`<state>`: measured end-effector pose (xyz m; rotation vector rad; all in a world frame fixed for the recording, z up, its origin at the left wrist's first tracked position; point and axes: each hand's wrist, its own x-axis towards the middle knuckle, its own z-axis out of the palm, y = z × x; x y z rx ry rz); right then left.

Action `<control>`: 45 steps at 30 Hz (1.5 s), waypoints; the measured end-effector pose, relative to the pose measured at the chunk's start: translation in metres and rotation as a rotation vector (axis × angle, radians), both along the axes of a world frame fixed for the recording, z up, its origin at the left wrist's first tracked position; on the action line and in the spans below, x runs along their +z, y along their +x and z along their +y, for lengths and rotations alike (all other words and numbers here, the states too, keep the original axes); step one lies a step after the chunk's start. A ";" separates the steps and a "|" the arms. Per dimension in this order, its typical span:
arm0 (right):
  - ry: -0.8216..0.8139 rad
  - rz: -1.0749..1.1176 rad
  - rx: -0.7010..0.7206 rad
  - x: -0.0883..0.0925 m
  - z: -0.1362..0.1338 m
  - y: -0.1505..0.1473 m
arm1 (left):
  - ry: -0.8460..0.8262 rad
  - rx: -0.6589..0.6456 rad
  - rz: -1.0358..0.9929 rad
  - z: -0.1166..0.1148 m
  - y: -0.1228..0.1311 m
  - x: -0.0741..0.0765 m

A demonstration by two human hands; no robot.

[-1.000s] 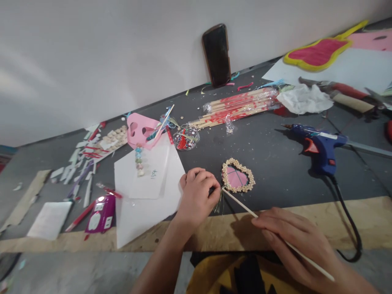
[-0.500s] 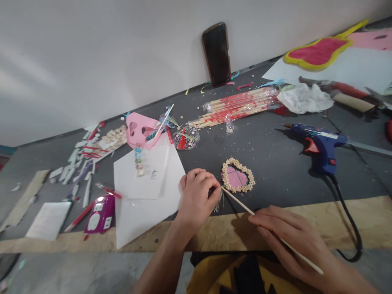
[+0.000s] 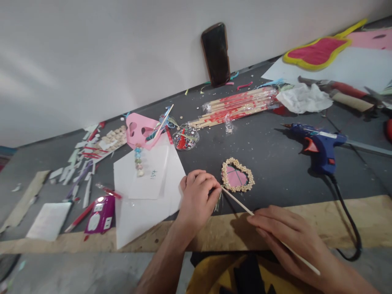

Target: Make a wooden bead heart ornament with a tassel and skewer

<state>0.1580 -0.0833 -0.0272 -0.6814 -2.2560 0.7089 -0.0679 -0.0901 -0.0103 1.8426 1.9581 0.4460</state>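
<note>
My right hand [image 3: 286, 237] grips a thin pale wooden stick [image 3: 235, 199], like a chopstick, slanting up to the left. At the stick's tip, my left hand [image 3: 200, 194] is closed with thumb and index finger together; what lies between them is hidden. Thin greenish strands [image 3: 218, 202] hang just below those fingertips. Right beside the stick's tip, on the dark table, lies a heart-shaped ring of small pale beads [image 3: 251, 181] with pink and dark crossing lines inside it.
A blue hot glue gun [image 3: 326, 143] with a black cord lies right. Wrapped chopsticks [image 3: 239, 107], a propped phone [image 3: 216, 53] and crumpled tissue [image 3: 303, 99] are farther back. White paper [image 3: 125, 208], a pink mask [image 3: 137, 126] and a purple packet [image 3: 99, 216] lie left.
The right hand and stick have shifted very slightly left. Otherwise the hands and the items on the table look the same.
</note>
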 end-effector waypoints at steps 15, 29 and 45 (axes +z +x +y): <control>0.028 -0.015 -0.016 -0.002 -0.001 0.002 | 0.005 -0.031 0.141 0.008 -0.002 0.005; 0.018 0.026 -0.026 0.009 -0.001 0.003 | -0.019 -0.041 0.154 0.010 0.003 0.006; -0.008 0.001 -0.032 0.005 0.000 0.001 | -0.014 -0.036 0.043 0.005 0.001 0.003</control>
